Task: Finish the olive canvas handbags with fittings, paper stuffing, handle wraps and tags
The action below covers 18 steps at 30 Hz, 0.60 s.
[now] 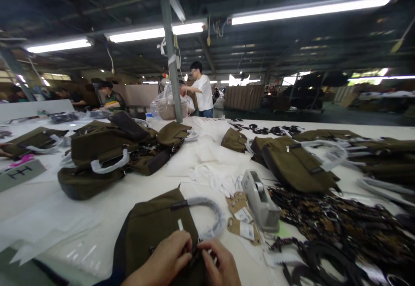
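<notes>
An olive bag [145,221] lies on the white table [145,186] at six o'clock in the view, directly before the person. Its wrapped handle [215,212] arcs out towards two o'clock, and a small pale strip [180,224] shows just beyond the left hand [171,253]. That hand rests over the bag with a narrow grip, fingertips pinching at its edge near the handle's lower end. The right hand [220,262] meets the same edge from four o'clock, its grip narrow too, thumb and fingers curled onto the bag; which small part sits between the fingertips is hidden.

Taking the bag as the dial's centre, brown tags [241,217] with white labels lie near three o'clock, just beside a grey tape dispenser [261,201]. Past these, also towards three, a heap of dark patterned straps [327,221] spreads out, with black loops [330,255] at its near side. Another olive bag with a wrapped handle [292,165] lies at two o'clock. White sheets [197,147] spread towards one, and stacked bags [97,147] lie between ten and eleven. Clear plastic [78,255] lies near eight. Beyond the table, a person in a white top [204,93] stands towards twelve.
</notes>
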Tool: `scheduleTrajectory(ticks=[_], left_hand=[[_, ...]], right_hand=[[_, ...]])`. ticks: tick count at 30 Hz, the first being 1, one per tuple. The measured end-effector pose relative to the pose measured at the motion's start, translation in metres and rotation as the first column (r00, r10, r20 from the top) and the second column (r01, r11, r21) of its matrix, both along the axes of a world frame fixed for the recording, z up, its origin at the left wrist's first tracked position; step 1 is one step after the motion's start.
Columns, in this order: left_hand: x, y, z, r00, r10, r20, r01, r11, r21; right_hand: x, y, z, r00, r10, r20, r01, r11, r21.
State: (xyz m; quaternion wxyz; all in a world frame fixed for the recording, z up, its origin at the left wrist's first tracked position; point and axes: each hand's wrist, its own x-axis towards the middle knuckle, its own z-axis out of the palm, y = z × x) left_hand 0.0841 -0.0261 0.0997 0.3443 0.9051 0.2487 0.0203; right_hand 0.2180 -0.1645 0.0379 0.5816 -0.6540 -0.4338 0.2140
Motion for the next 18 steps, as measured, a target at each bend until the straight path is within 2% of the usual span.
scheduleTrajectory(ticks=[2,4,6,8,10,15,18], left_hand=[[0.000,0.003,0.004,0.999,-0.022,0.033,0.023,0.999,-0.045],[0.001,0.008,0.007,0.999,-0.025,0.045,0.033,0.979,-0.202],[0.002,0.014,0.008,0.999,-0.015,0.034,0.027,0.919,-0.394],[0.003,0.020,0.009,1.000,-0.009,0.012,0.014,0.854,-0.520],[0.003,0.025,0.009,1.000,-0.005,0.020,0.016,0.832,-0.554],[-0.001,0.032,0.008,0.998,0.024,0.053,0.010,0.827,-0.562],[-0.002,0.034,0.007,1.000,0.010,-0.007,-0.012,0.756,-0.655]], right_hand=[[0.002,-0.002,0.006,0.996,0.090,0.017,-0.090,0.995,-0.032],[0.003,-0.002,0.012,0.994,0.112,0.009,-0.111,0.990,-0.086],[0.003,0.002,0.016,0.994,0.102,0.032,-0.097,0.988,-0.118],[0.000,0.008,0.016,0.993,0.082,0.081,-0.073,0.991,-0.110],[-0.002,0.013,0.014,0.991,0.062,0.122,-0.054,0.996,-0.067],[-0.007,0.019,0.006,0.970,0.020,0.244,-0.047,0.993,0.106],[-0.007,0.020,0.006,0.912,0.039,0.409,-0.093,0.989,0.114]])
